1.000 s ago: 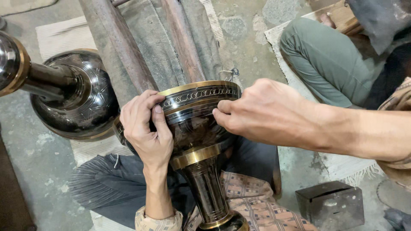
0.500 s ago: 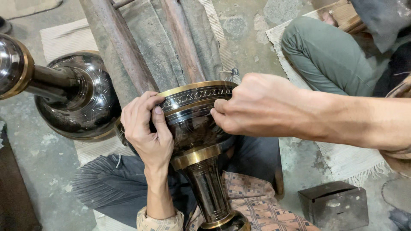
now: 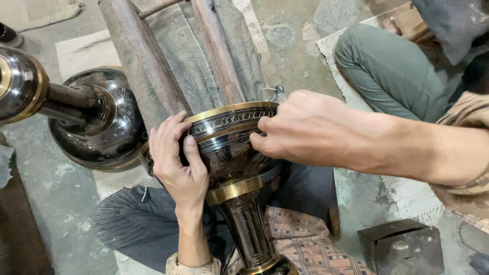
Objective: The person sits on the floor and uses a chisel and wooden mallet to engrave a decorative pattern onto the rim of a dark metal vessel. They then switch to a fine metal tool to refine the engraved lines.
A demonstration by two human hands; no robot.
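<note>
While a second dark metal vessel (image 3: 97, 122) is left lying beyond the left hand (image 3: 175, 163), the black brass-banded goblet vase (image 3: 232, 158) is gripped between both hands: its bowl is clasped by the left hand, its engraved rim pinched by the closed right hand (image 3: 300, 127).

the right hand (image 3: 300, 127) hides its fingertips and the vase's (image 3: 229, 153) rim there.

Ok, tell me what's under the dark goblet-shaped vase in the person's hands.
Under the vase, its stem runs down over a patterned cloth and dark trouser legs. The left hand and right hand cover parts of the bowl; the foot is cut off by the frame.
</note>
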